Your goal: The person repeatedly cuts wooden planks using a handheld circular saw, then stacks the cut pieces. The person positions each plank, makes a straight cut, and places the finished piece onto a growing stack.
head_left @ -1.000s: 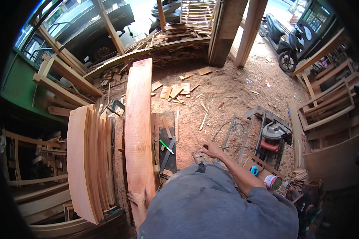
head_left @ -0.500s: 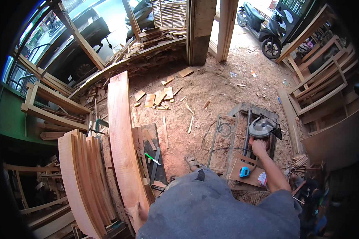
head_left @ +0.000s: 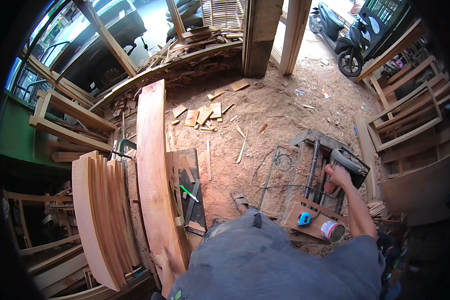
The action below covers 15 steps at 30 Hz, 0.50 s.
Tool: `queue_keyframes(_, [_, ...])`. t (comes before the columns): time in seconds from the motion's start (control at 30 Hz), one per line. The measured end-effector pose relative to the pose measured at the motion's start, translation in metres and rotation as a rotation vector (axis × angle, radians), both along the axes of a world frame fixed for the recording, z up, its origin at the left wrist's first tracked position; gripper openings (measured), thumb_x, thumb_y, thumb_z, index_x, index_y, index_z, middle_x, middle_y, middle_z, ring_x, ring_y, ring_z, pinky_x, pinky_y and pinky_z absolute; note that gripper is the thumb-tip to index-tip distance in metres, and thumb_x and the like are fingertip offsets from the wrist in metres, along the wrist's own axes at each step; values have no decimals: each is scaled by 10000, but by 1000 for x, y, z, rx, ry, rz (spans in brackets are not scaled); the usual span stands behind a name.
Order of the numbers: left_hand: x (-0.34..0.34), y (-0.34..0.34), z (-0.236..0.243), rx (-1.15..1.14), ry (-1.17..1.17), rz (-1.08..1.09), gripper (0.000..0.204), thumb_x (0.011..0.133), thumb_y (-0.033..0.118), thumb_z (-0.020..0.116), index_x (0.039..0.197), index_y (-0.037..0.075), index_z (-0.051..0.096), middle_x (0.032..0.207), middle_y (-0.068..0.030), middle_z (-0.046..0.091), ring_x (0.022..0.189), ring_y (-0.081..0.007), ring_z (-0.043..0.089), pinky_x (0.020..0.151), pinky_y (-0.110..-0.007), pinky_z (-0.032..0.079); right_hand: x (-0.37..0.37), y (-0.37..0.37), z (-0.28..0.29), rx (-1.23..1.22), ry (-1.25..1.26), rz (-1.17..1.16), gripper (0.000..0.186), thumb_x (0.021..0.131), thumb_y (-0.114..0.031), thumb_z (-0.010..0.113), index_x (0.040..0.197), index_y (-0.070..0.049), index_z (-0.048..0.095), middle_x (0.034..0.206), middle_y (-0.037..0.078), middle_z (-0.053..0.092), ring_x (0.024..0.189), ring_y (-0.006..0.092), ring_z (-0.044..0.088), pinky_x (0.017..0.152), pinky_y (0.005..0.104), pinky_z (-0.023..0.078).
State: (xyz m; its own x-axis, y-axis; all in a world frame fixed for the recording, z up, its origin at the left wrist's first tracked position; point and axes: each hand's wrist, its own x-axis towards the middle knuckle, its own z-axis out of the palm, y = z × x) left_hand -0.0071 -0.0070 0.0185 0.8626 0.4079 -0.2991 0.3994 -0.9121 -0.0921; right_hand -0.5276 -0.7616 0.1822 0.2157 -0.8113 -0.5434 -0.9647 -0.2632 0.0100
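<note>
Left hand on board, near end, grip unclear. Right of board: right hand clasping saw; can, label illegible.

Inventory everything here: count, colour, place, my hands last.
Plank: one, tan, left of centre
Curved boards: several, tan, left
Circular saw: one, grey and red, right
Can: one, red and white, lower right
Tape measure: one, blue, left of can
Marker: one, green and white, right of plank
Clamp: one, green, left
Offcuts: many, tan, upper centre
Wooden frames: several, tan, right
Scooter: one, black, upper right
Left grip: one, bare, on plank
Right grip: one, bare, holding circular saw
</note>
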Motion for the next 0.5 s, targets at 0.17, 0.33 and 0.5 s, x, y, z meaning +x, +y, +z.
queue_keyframes(0.17, [-8, 2, 0, -81, -83, 20, 1119, 841, 697, 781, 1680, 100, 342, 1773, -125, 263, 1631, -371, 221, 1294, -636, 222, 8, 53, 68, -170, -822, -288, 358, 882, -97, 720, 1226, 0, 743, 849, 79, 749, 734, 207, 712, 696, 356, 558])
queue_keyframes(0.33, [-24, -4, 22, 10, -162, 81, 1028, 870, 745, 714, 1695, 250, 352, 1767, -86, 307, 1637, -350, 219, 1267, -660, 220, 78, 136, 126, 140, -1289, -349, 244, 965, -30, 680, 1205, -2, 650, 882, 29, 672, 524, 79, 537, 481, 240, 432])
queue_keyframes(0.5, [-37, -13, 36, 8, -159, 193, 952, 946, 746, 610, 1717, 279, 302, 1794, -92, 243, 1654, -366, 174, 1240, -754, 183, 155, 184, 135, 396, -1328, -126, 372, 934, -19, 702, 1300, 11, 638, 952, 33, 664, 652, 62, 583, 575, 222, 471])
